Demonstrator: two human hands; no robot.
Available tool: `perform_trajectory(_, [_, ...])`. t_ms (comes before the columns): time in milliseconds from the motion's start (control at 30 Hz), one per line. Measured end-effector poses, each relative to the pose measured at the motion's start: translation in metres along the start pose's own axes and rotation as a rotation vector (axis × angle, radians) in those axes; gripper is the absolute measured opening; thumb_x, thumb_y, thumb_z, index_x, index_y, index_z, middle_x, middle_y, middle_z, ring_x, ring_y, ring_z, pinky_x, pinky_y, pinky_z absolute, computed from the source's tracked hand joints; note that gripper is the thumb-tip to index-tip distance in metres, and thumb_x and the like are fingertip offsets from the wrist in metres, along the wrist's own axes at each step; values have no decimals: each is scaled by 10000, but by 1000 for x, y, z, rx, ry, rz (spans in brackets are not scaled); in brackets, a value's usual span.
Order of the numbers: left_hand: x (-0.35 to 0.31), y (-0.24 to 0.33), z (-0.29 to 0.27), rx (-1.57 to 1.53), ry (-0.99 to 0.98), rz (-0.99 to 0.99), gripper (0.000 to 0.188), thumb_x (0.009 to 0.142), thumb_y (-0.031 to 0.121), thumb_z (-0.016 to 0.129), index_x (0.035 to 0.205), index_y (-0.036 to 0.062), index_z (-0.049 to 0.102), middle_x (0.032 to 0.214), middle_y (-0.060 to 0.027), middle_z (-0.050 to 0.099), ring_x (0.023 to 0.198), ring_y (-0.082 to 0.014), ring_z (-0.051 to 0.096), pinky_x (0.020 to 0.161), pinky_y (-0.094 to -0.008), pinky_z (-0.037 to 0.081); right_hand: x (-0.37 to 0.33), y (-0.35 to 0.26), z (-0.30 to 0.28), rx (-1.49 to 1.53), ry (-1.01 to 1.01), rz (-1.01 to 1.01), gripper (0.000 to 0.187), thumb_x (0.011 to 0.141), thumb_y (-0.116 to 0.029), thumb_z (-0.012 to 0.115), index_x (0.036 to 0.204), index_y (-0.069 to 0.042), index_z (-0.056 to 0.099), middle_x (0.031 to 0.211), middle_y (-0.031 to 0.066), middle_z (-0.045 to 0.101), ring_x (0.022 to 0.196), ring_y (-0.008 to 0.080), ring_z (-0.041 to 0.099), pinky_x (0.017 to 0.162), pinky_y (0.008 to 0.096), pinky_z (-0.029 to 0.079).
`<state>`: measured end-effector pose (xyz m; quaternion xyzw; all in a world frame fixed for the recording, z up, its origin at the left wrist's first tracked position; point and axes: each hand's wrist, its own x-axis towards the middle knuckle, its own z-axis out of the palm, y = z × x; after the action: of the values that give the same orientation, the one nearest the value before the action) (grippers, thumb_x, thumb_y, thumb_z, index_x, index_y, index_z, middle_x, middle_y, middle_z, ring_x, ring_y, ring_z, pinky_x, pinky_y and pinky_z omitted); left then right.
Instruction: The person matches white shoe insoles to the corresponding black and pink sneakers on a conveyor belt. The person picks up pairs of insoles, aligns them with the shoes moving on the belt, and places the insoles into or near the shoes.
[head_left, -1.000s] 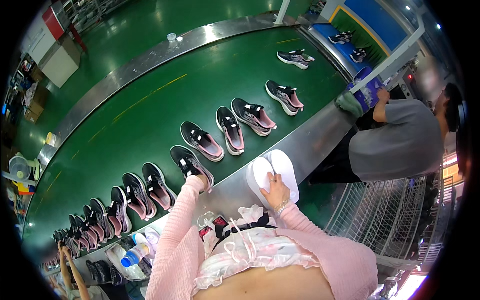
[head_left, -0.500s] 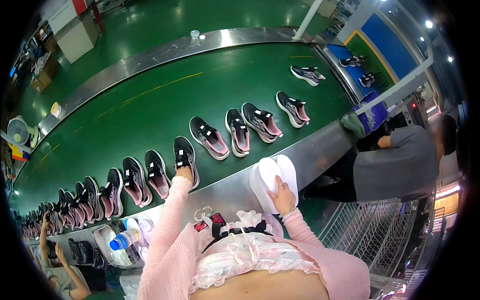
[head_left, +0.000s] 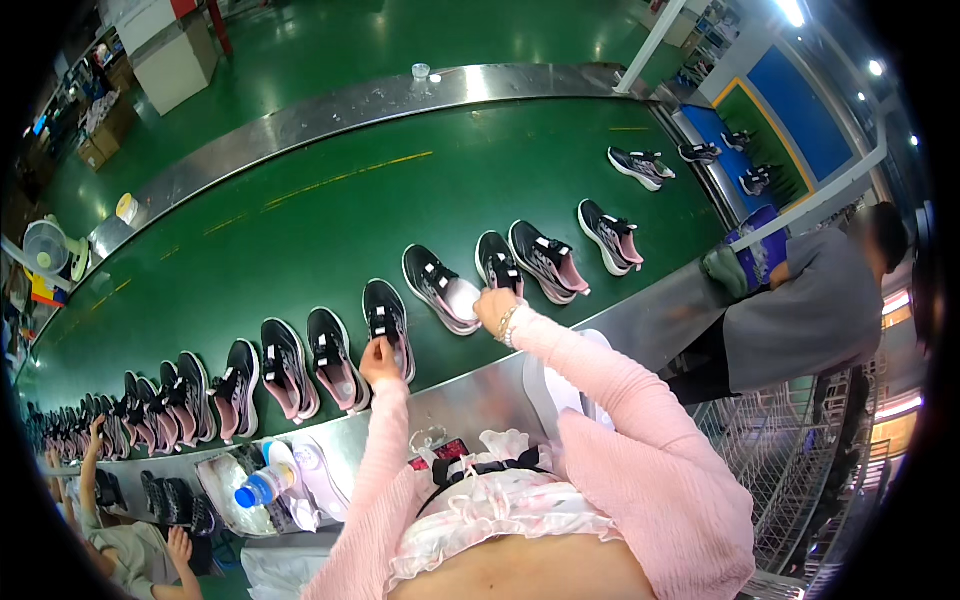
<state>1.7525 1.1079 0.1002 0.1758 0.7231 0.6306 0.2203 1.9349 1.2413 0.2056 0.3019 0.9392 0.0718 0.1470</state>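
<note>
My right hand (head_left: 495, 311) pinches a white insole (head_left: 463, 299), whose front part lies in the opening of a black and pink sneaker (head_left: 428, 272) on the green belt. My left hand (head_left: 380, 362) is closed at the opening of the neighbouring sneaker (head_left: 384, 302) to its left, the fingers on its collar. How far they reach inside is hidden. Beside my right forearm, partly covered by the sleeve, white insoles (head_left: 541, 385) lie on the metal ledge. Another sneaker (head_left: 494, 256) stands just beyond my right hand.
Several matching sneakers (head_left: 287, 367) line the green belt (head_left: 300, 240). Along the metal ledge (head_left: 450, 400) sit a blue-capped bottle (head_left: 262, 487) and more white insoles (head_left: 318, 476). A co-worker (head_left: 800, 310) is at the right near wire racks (head_left: 800, 450); another person's arm (head_left: 90, 465) reaches in at left.
My right hand has moved from the insole stack to the sneaker on the belt, carrying one insole. My left hand has drawn back slightly towards the collar of its sneaker.
</note>
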Motion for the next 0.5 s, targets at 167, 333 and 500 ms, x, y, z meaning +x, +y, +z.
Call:
perform_trajectory(167, [-31, 44, 54, 151, -397, 177, 390, 734, 113, 548, 1086, 4, 422, 1047, -155, 471, 937, -223, 488, 726, -284, 436, 31, -20, 39, 120, 61, 123, 96, 669, -121, 521, 669, -71, 604, 699, 116, 575, 617, 218, 594, 512, 300, 471])
perform_trajectory(333, [23, 8, 120, 357, -385, 427, 460, 769, 207, 490, 1145, -23, 359, 1197, -188, 362, 1122, -316, 327, 945, -353, 246, 46, -35, 25, 368, 50, 248, 108, 675, -123, 513, 651, -66, 601, 679, 117, 580, 615, 229, 593, 519, 310, 473])
perform_trajectory(500, [35, 21, 124, 643, -471, 373, 380, 786, 345, 462, 856, -16, 556, 860, -202, 556, 818, -328, 527, 729, -378, 410, 28, -39, 36, 391, 41, 345, 120, 687, -99, 491, 643, -71, 598, 651, 124, 583, 633, 236, 596, 535, 312, 480])
